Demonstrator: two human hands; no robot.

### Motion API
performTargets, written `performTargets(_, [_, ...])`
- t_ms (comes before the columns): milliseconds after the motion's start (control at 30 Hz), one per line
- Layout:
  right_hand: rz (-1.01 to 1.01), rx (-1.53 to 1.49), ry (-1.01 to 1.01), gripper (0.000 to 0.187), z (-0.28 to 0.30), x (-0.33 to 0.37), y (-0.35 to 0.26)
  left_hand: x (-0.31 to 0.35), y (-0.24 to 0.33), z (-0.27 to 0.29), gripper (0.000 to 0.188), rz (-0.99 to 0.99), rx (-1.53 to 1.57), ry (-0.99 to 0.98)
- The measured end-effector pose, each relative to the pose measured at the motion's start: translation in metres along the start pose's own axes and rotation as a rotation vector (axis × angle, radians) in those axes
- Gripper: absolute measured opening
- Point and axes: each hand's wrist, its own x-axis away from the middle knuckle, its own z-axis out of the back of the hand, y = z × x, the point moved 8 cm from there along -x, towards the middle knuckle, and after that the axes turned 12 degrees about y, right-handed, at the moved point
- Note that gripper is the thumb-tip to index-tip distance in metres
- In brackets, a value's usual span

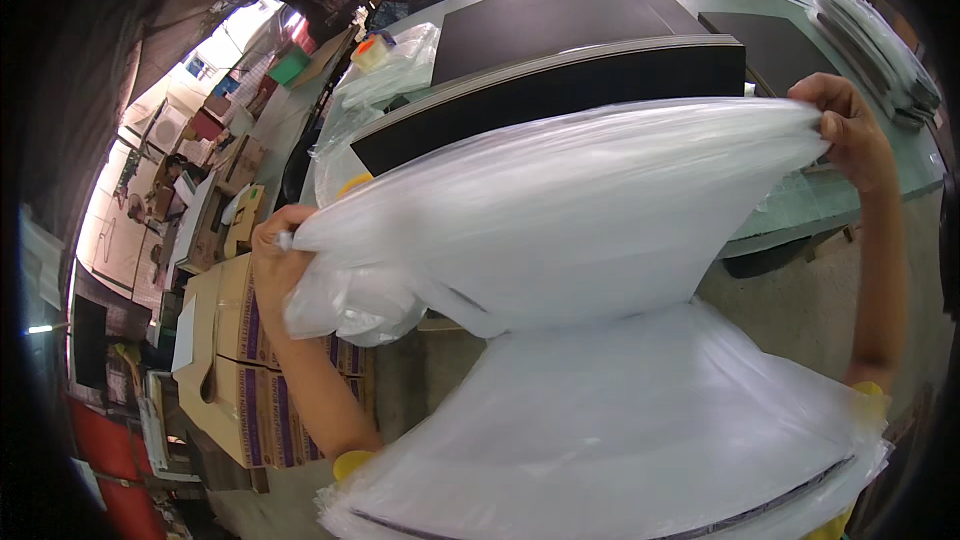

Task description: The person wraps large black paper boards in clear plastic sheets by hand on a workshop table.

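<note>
A thick bundle of clear, whitish plastic sheets (560,200) is stretched between my two hands. My left hand (282,258) is closed round its left end, where the plastic bunches and crumples. My right hand (845,130) pinches the bundle's right corner between thumb and fingers. The sheets narrow in the middle and spread out again toward me, over the lower part of the view. Just beyond them stands a stack of black boards (560,90) with pale edges, on the green table (780,215).
A large dark board (560,25) and another dark board (775,45) lie farther back. Plastic-wrapped boards (875,50) lean at the right edge. A tape roll (370,53) rests on crumpled plastic at the left. Cardboard boxes (225,380) are stacked on the floor at left.
</note>
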Motion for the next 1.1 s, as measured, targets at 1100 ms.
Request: performTargets(1100, [0.179,-0.444,-1.585,0.054,-0.165,0.168,0.025,0.168,0.075,-0.14,0.031,0.116,0.386,-1.574])
